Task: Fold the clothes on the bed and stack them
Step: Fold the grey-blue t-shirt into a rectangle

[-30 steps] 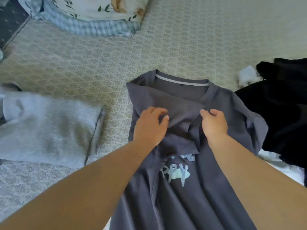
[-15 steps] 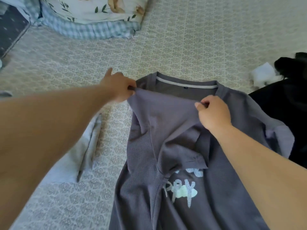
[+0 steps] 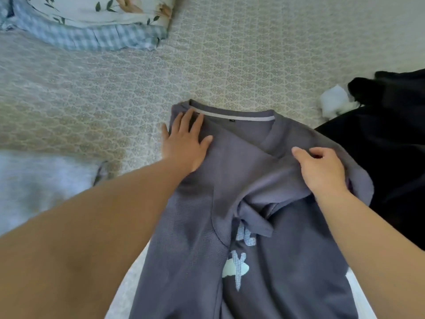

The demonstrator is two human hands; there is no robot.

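A grey-purple T-shirt (image 3: 248, 176) with a pale printed motif lies on the patterned bed cover (image 3: 230, 65), collar away from me, its left side folded over the front. My left hand (image 3: 185, 140) presses flat on the fold near the collar, fingers straight and spread. My right hand (image 3: 322, 171) rests on the shirt's right shoulder with curled fingers that pinch the cloth. A folded light grey garment (image 3: 41, 183) lies to the left.
A black garment (image 3: 391, 146) is heaped at the right, with a small white cloth (image 3: 333, 103) beside it. A floral pillow with a checked border (image 3: 92, 21) lies at the top left.
My left hand let go of the shirt's left shoulder edge and now lies flat on the fold. My right hand has shifted right along the shirt.
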